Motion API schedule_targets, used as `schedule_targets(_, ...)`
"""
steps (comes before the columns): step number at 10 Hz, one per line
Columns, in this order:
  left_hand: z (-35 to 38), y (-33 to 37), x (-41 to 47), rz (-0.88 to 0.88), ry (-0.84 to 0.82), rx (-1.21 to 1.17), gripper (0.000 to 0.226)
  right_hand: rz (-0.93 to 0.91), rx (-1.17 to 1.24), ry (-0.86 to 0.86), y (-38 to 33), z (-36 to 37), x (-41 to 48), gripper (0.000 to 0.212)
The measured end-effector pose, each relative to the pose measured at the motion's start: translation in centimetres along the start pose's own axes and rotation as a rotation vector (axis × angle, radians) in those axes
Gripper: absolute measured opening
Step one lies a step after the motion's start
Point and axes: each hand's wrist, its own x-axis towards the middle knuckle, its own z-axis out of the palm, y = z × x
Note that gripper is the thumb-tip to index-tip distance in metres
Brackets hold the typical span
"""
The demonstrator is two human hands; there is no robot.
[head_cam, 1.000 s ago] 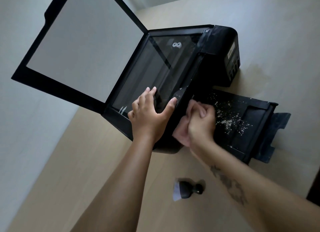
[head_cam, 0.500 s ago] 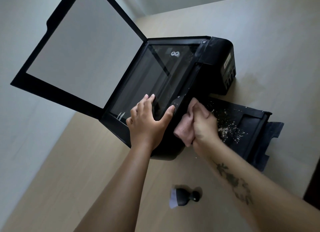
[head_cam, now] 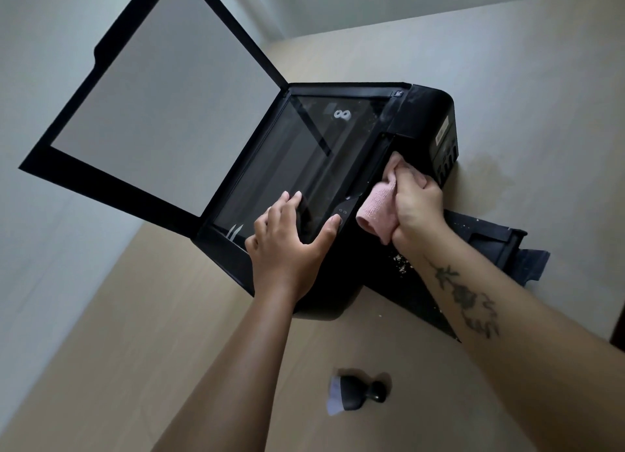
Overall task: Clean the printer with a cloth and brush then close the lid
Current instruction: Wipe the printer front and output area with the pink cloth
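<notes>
- Nearest, a small black brush point(head_cam: 358, 395) with pale bristles lies untouched on the beige table point(head_cam: 142, 350), well apart from both my hands.
- My left hand point(head_cam: 287, 245) rests spread flat on the near corner of the black printer point(head_cam: 338, 188), fingers open and gripping nothing, thumb by the control panel, bracing the machine.
- My right hand point(head_cam: 417, 208) is closed into a fist around a pink cloth point(head_cam: 380, 204), pressing it against the printer's front edge.
- Beneath my right forearm, pale crumbs dot the black output tray point(head_cam: 490, 242).
- To wipe well, I judge I should keep steady pressure, follow the edge lengthwise, and hold the body still.
- Farthest, the lid point(head_cam: 162, 100) stands raised, not yet closed.
</notes>
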Motion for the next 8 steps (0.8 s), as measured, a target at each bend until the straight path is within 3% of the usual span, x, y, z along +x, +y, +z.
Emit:
schedule_targets(1,0.0,-0.1,0.0,-0.002,0.004,0.002,0.085,-0.001,-0.118,0.051,0.7,0.4,-1.3,0.036)
schedule_targets(2,0.0,-0.1,0.0,-0.002,0.006,0.003,0.085,-0.061,-0.138,0.043,2.2,0.0,-4.9,0.033)
schedule_targets(3,0.1,-0.2,0.0,0.001,0.006,0.005,0.084,-0.168,-0.192,-0.076,3.7,-0.8,-8.0,0.032)
schedule_targets(4,0.1,-0.1,0.0,-0.003,0.009,0.000,0.084,-0.253,-0.211,-0.042,2.6,-0.5,-6.1,0.031)
schedule_targets(6,0.0,-0.1,-0.1,0.007,0.005,-0.010,0.084,-0.289,-0.067,0.158,-0.4,1.5,-0.7,0.003)
schedule_targets(8,0.0,0.0,-0.1,0.004,0.005,0.006,0.084,-0.336,-0.217,0.010,3.1,-0.1,-4.8,0.016)
